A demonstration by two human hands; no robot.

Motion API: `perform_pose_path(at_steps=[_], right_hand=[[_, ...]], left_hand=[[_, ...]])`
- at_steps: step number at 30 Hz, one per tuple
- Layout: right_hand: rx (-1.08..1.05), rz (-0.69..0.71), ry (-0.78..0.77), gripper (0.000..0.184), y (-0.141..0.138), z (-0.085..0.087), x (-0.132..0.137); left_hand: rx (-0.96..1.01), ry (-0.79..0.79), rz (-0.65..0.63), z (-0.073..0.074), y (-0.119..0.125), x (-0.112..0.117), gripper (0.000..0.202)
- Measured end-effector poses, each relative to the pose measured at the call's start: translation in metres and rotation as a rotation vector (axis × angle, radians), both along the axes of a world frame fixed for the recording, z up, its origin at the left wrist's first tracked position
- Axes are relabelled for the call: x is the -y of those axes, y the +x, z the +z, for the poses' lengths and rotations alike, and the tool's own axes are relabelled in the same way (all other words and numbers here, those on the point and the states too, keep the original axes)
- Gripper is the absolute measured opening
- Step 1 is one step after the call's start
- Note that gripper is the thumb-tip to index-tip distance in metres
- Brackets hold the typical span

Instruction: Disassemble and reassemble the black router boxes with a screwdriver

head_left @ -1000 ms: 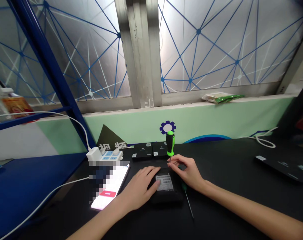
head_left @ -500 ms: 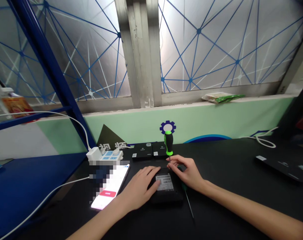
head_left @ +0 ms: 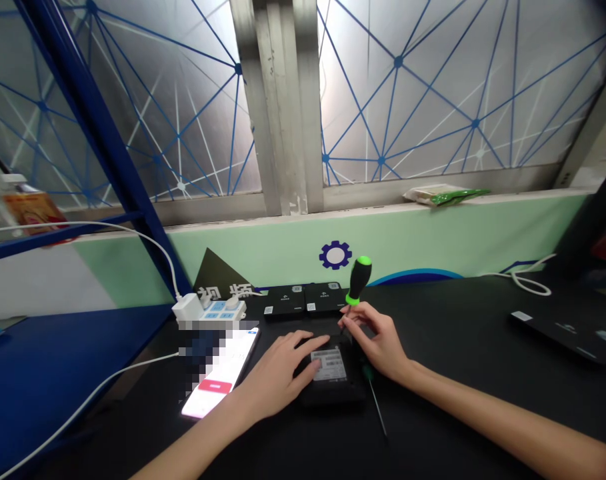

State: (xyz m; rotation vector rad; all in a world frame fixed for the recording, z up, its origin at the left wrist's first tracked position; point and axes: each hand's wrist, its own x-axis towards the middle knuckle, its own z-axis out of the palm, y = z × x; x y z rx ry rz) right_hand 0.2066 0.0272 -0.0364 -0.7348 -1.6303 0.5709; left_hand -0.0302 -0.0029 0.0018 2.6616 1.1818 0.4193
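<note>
A small black box [head_left: 327, 395] with a white label lies on the black table in front of me. My left hand [head_left: 283, 373] rests across its left side, fingers stretched out and spread, thumb on the label. With thumb and fingertips, my right hand [head_left: 380, 337] pinches the shaft of a screwdriver [head_left: 359, 280] with a black and bright green handle. The screwdriver leans to the right, its tip close to the box's far edge; whether it touches is hard to see. Under the right hand lies a second screwdriver [head_left: 377, 403], its dark green handle partly hidden.
Two black boxes [head_left: 285, 301] stand side by side at the back. A lit phone [head_left: 223, 380] lies left, near a power strip [head_left: 223, 311] with a white charger [head_left: 189, 308] and cables. Another black device [head_left: 567, 337] lies at the right. Behind is a green wall [head_left: 263, 250].
The screwdriver has gone from nearly upright to leaning right, its handle shifting right. My right hand has moved slightly with it. The left fingers have slid a little over the box.
</note>
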Motion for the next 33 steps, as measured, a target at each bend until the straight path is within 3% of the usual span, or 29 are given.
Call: perform_pose_path(at_steps=[7,15,19,25,33], right_hand=[[0.020,0.009,-0.025,0.011,-0.001,0.001,-0.001],[0.020,0.050,-0.067,0.009,-0.002,0.001,-0.001],[0.016,0.069,-0.079,0.010,-0.002,0.000,-0.002],[-0.006,0.099,-0.100,0.012,-0.003,-0.003,-0.003],[0.059,0.111,-0.076,0.011,-0.002,0.001,-0.001]], left_hand=[[-0.058,0.128,0.038,0.001,-0.004,-0.004,0.034],[-0.263,0.237,0.239,0.012,0.003,0.004,0.035],[-0.163,0.323,0.232,0.003,0.004,0.004,0.031],[-0.062,0.202,0.174,-0.013,0.000,-0.003,0.037],[0.008,0.121,0.099,-0.013,-0.001,-0.005,0.039]])
